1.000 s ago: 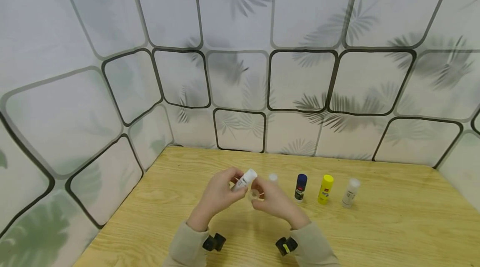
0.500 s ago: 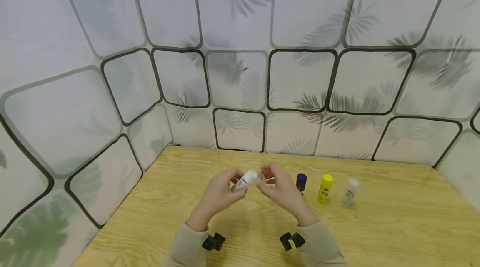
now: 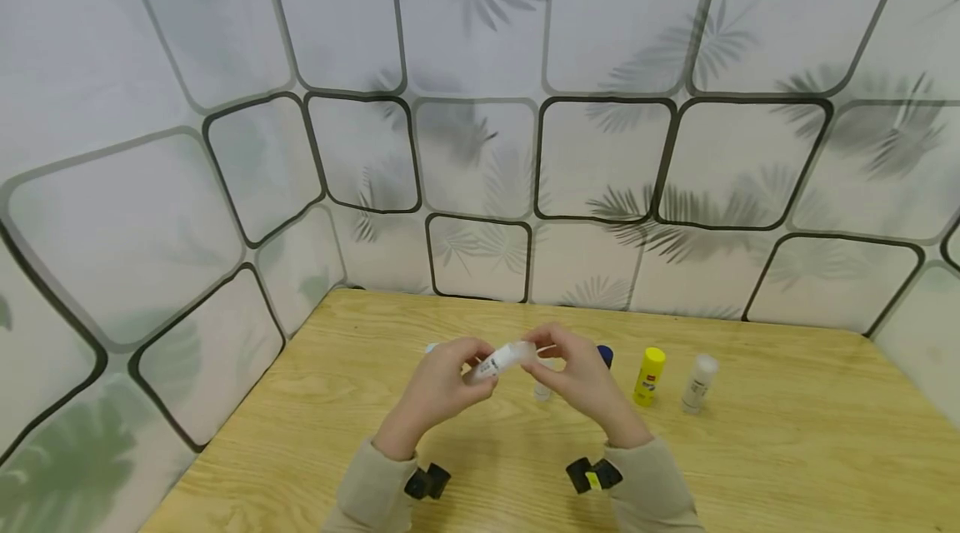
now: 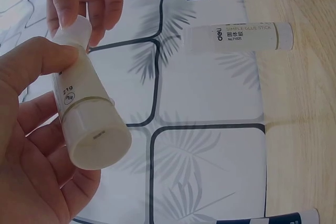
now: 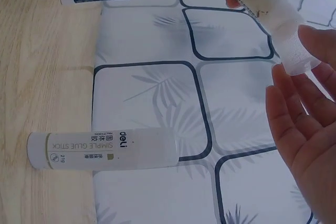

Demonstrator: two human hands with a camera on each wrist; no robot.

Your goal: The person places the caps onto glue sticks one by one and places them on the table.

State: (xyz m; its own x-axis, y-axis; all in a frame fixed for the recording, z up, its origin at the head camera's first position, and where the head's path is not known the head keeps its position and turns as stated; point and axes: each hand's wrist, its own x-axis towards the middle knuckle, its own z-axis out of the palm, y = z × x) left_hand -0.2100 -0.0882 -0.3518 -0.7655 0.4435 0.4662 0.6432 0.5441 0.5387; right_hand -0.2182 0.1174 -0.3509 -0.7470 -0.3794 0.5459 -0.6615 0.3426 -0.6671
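The left hand [image 3: 438,390] gripped a white glue stick [image 3: 501,361] above the tabletop [image 3: 787,450], fingers curled round its body. The right hand [image 3: 581,379] pinched the cap [image 4: 73,29] at its tip. A yellow stick [image 3: 649,376] stood near.

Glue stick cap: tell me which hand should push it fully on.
Right. The right hand already pinches the clear cap at the tip of the white glue stick, while the left hand grips the tube's body and steadies it.
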